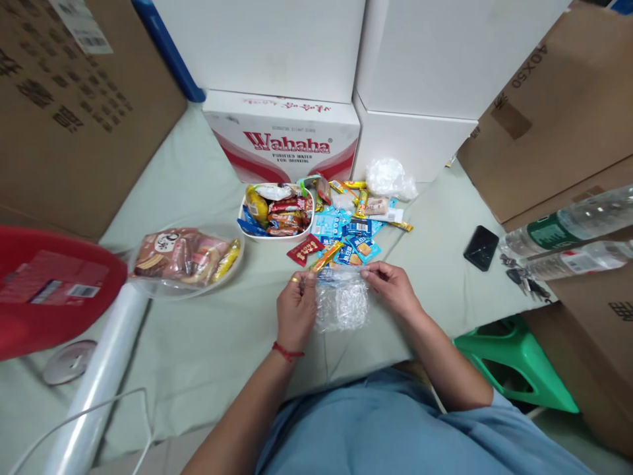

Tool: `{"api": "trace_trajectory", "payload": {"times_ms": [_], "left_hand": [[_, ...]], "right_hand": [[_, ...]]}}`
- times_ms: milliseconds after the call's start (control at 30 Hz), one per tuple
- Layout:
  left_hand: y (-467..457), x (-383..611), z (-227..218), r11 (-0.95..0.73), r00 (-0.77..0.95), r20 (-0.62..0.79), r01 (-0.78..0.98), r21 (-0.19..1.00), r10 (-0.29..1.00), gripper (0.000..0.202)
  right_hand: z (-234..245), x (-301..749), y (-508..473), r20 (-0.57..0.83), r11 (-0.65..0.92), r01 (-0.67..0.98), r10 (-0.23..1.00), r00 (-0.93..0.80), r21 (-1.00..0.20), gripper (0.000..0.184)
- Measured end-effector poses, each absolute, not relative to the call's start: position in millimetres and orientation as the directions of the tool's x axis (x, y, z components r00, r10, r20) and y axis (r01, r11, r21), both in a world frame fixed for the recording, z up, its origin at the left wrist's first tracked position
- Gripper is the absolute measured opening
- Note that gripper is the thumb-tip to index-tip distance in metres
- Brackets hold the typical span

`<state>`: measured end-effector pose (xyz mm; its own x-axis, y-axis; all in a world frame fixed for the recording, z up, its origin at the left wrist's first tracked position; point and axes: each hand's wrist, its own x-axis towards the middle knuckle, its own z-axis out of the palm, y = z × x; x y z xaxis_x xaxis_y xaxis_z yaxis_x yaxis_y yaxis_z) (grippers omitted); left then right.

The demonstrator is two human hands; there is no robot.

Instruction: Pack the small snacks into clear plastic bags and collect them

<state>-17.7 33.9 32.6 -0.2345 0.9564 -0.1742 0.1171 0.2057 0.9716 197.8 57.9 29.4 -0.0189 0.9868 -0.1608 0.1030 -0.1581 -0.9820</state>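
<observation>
My left hand (295, 307) and my right hand (390, 285) both pinch the top edge of a clear plastic bag (342, 305), held between them just above the pale green cloth (208, 330). A red string circles my left wrist. Just beyond the bag lies a heap of small snack packets (353, 231) in blue, red and yellow. A white dish (277, 212) full of snacks stands to the left of the heap. Further left a filled clear bag of snacks (185, 256) rests on a round plate.
A Wahaha water box (281, 135) and white boxes stand at the back, brown cartons at both sides. A black phone (481, 247), keys and two water bottles (568, 231) lie right. A green stool (514, 359) is near my right elbow. A plastic roll (103, 369) and red lid (49, 287) lie left.
</observation>
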Motion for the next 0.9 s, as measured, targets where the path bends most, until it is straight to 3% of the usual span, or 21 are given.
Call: {"api": "trace_trajectory", "payload": {"times_ms": [167,333,433,567,633,733,900], "left_hand": [[35,-21,27,0.2,-0.216,-0.18,0.077,0.977,0.96,0.04],[34,-21,20,0.226,-0.199,-0.221,0.004,0.974,0.955,0.044],[33,-20,21,0.244,-0.209,-0.236,0.013,0.97,0.949,0.05],[34,-16,28,0.25,-0.181,-0.247,-0.002,0.968,0.952,0.059],[33,-15,30,0.251,-0.166,-0.249,-0.011,0.968,0.954,0.061],[32,-18,29,0.256,-0.16,-0.253,-0.005,0.967,0.954,0.062],[28,-27,28,0.26,-0.179,-0.257,-0.007,0.966,0.95,0.062]], "right_hand": [[36,207,56,-0.257,-0.256,0.024,0.963,-0.085,-0.966,0.046],[31,214,54,-0.29,-0.286,0.053,0.952,-0.095,-0.957,0.046],[32,216,53,-0.212,-0.203,0.107,0.974,-0.079,-0.973,0.046],[36,211,55,0.068,0.085,0.294,0.995,-0.066,-0.952,0.046],[34,204,59,0.158,0.194,0.384,0.98,-0.124,-0.903,0.037],[26,195,66,0.181,0.241,0.405,0.967,-0.182,-0.882,0.021],[23,193,73,0.082,0.122,0.308,0.987,-0.138,-0.944,0.031]]}}
